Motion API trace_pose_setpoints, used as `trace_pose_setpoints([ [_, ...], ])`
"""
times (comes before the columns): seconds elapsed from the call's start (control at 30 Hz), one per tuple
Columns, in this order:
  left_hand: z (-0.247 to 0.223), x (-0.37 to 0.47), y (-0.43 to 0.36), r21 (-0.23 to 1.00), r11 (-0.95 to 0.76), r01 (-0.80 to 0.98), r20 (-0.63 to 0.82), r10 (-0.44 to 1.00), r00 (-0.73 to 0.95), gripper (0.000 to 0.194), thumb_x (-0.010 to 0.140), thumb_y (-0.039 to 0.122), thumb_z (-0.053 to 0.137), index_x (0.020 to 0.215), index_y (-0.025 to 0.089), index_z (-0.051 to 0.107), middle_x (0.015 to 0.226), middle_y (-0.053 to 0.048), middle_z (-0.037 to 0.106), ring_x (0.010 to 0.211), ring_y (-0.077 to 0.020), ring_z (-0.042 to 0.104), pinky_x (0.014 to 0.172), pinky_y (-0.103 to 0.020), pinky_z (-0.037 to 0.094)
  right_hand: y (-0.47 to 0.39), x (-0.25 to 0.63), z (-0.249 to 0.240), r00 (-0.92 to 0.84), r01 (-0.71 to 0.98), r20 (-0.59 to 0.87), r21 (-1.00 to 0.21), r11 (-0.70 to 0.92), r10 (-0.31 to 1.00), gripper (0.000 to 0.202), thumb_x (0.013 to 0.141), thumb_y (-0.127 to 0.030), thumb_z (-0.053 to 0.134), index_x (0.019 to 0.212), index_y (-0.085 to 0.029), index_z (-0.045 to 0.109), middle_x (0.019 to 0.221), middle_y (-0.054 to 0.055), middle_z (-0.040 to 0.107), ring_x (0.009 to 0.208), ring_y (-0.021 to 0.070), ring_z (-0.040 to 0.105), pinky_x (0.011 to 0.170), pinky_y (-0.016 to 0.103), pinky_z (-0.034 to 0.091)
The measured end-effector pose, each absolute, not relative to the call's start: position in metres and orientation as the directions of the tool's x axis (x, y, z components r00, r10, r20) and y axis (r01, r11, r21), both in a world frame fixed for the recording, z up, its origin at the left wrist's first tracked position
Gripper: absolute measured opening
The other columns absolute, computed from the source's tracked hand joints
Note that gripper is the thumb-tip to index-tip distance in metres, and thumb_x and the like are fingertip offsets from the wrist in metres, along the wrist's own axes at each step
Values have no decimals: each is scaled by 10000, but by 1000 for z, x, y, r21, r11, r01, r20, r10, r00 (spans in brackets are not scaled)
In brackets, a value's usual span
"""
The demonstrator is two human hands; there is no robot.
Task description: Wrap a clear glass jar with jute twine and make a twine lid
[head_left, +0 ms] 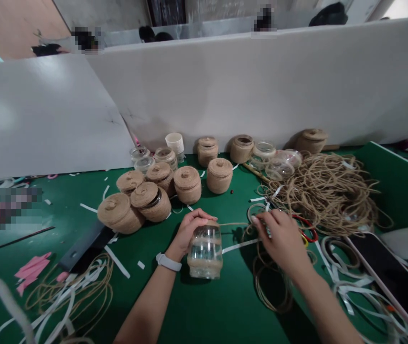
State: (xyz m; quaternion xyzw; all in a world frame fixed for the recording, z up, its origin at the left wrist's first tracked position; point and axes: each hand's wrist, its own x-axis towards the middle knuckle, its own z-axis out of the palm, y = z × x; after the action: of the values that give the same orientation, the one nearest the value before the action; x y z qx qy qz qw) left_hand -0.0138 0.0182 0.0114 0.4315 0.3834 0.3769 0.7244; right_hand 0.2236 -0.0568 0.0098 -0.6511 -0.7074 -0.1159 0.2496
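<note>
My left hand (pixel 188 232) is closed around the upper end of a clear glass jar (pixel 206 251), and a watch with a pale band sits on that wrist. Brown twine circles the jar near both ends, with bare glass between. From the top of the jar a strand of jute twine (pixel 234 224) runs tautly to my right hand (pixel 273 231), which pinches it between thumb and fingers. Below the right hand hang loose loops of the same twine (pixel 272 286). A white strip (pixel 241 245) reaches from the jar's side toward the right hand.
Several twine-covered jars (pixel 187 184) with lids stand behind, near bare glass jars (pixel 264 149) and stacked paper cups (pixel 175 143). A large twine heap (pixel 329 191), red-handled scissors (pixel 309 229), a tape roll (pixel 343 253) and a phone (pixel 393 277) lie right. White strips and pink scraps (pixel 34 270) lie left.
</note>
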Motion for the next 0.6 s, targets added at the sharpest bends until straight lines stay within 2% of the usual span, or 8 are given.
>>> trace_pose_setpoints([
  [0.07,12,-13,19,911,346,-223,-230,877,423,101,647,232,680,702,150,659,844,-63,738,789,-187,648,759,-308,492,-64,257,19,-40,998,543,-26,64,839,383,992,-370,367,834,-184,662,779,88,562,753,236,477,651,337,310],
  [0.17,12,-11,20,907,351,-232,-227,873,432,117,624,235,698,693,145,667,829,-69,738,796,-193,650,769,-311,491,-73,302,32,91,976,621,101,-194,778,416,960,-450,423,830,-174,705,867,132,567,788,266,452,641,358,287],
  [0.27,13,-11,20,904,357,-236,-231,871,435,124,619,242,706,688,147,665,830,-73,738,785,-193,651,760,-315,494,-79,322,37,268,917,561,102,-387,783,339,925,-424,499,859,-177,723,999,178,567,909,329,477,660,396,314],
  [0.4,13,-13,18,901,360,-240,-236,874,426,119,632,242,705,692,150,660,855,-72,741,770,-183,650,737,-303,497,-79,299,37,276,931,429,104,-350,860,243,838,-327,600,990,-182,722,1282,250,490,1177,486,403,804,596,349],
  [0.43,13,-14,18,901,361,-241,-237,874,425,120,634,242,705,695,150,660,862,-71,742,765,-180,650,730,-299,497,-77,285,38,270,938,435,83,-337,859,244,830,-308,600,984,-159,718,1303,260,490,1217,508,378,848,642,330],
  [0.5,12,-14,18,900,364,-240,-239,872,427,123,636,242,708,701,148,662,873,-70,743,758,-176,650,718,-290,498,-72,252,42,226,974,433,-73,-216,873,278,885,-306,524,1028,-137,693,1237,241,568,1208,447,448,934,624,333],
  [0.57,12,-14,18,900,365,-239,-238,870,431,126,633,241,712,701,146,663,873,-66,741,758,-175,652,717,-285,498,-65,215,46,98,932,335,-361,32,937,332,954,-349,431,1102,-154,655,1106,176,660,1051,317,592,912,488,441],
  [0.6,12,-14,18,900,363,-240,-237,871,430,127,631,240,715,700,147,664,860,-60,739,757,-174,652,717,-281,497,-61,197,47,16,849,253,-514,121,967,357,973,-376,412,1179,-168,616,1144,151,665,1064,275,609,920,428,465],
])
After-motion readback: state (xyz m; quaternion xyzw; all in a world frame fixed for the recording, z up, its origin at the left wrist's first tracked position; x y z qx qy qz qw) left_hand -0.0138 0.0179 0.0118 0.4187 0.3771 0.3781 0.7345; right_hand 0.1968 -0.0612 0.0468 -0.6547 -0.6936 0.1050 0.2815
